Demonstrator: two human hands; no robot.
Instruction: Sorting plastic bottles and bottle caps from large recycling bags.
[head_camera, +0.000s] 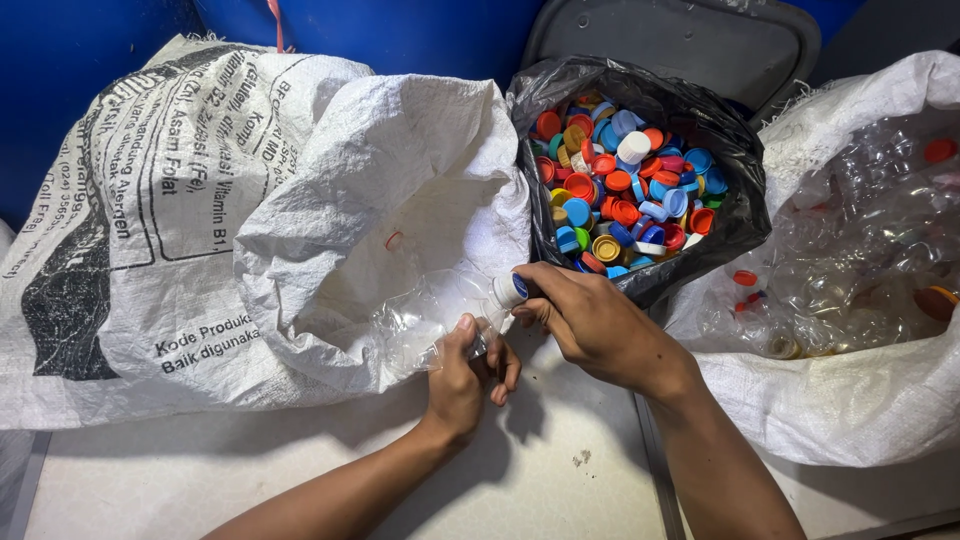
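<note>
While the left hand (458, 385) grips a crushed clear bottle (440, 315), the right hand (590, 320) pinches its cap (510, 290), beside a black bag (735, 215) of coloured caps (625, 190) and a printed white sack (250, 220).

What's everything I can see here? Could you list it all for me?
Clear plastic bottle: one, crumpled, blue cap, held in both hands.
Bottle caps: too many to count, mixed colours, in the black bag.
Black bag: one, open, top centre.
White woven sack: one, printed, left.
Sack of clear bottles: one, white, open, right.
Blue barrels: at least two, behind.
Grey lid: one, top.
Left hand: grips the bottle's body.
Right hand: at the cap.
</note>
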